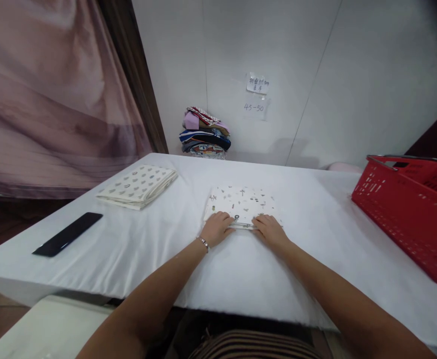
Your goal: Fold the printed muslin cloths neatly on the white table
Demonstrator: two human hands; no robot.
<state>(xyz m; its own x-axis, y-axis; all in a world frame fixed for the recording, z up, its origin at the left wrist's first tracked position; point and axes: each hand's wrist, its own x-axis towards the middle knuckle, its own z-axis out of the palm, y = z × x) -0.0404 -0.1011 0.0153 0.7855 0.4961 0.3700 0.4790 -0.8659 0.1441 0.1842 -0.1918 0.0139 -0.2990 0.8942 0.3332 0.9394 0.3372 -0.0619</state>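
A folded white cloth (243, 200) with small scattered prints lies flat on the white-covered table (188, 244). At the cloth's near left corner, my left hand (217, 228) has its fingers on top and the thumb at the near edge. My right hand (271, 230) grips the near right part of the same edge in a similar way. Between the two hands the layered fold of the edge shows. A bracelet circles my left wrist. The undersides of both hands are hidden.
Left on the table are another folded cloth (139, 185) with grey heart-like prints and a flat black object (69, 233). A red plastic basket (401, 214) stands at the right. Behind the table rises a pile of folded fabrics (205, 134), near paper notes (256, 94) on the wall.
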